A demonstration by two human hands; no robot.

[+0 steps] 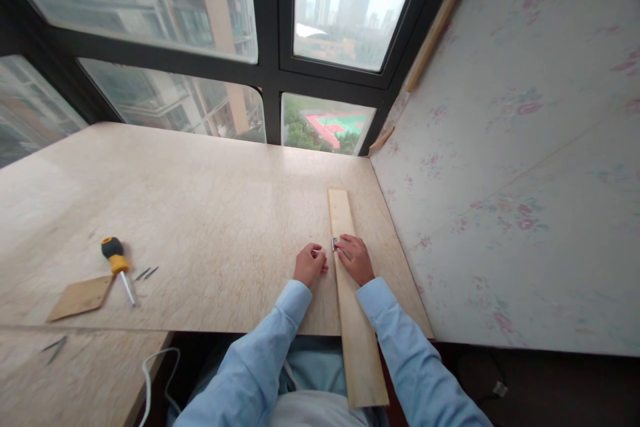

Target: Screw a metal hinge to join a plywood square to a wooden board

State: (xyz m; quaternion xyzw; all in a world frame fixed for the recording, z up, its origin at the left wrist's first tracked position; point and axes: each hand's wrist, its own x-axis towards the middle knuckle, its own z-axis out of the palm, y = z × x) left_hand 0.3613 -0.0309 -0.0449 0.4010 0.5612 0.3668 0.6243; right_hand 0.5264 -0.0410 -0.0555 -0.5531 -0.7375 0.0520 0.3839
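A long, narrow wooden board (343, 213) lies on the stone-look counter, its near end sticking out past the edge over my lap. My right hand (354, 257) rests on the board, fingertips pressing a small shiny metal piece (335, 244), perhaps a hinge, against its left edge. Just left of the board, my left hand (311, 264) is curled with thumb and fingers together above the counter. Whatever is between those fingers, if anything, is too small to make out.
On the counter (210, 213) at left lie a black-and-yellow screwdriver (116, 259), a thin brown wooden piece (80, 298) and small metal pins or screws (146, 273). More thin metal pieces (56, 348) lie nearer. A white cable (148, 380) hangs by the edge. A flowered wall (500, 213) stands right.
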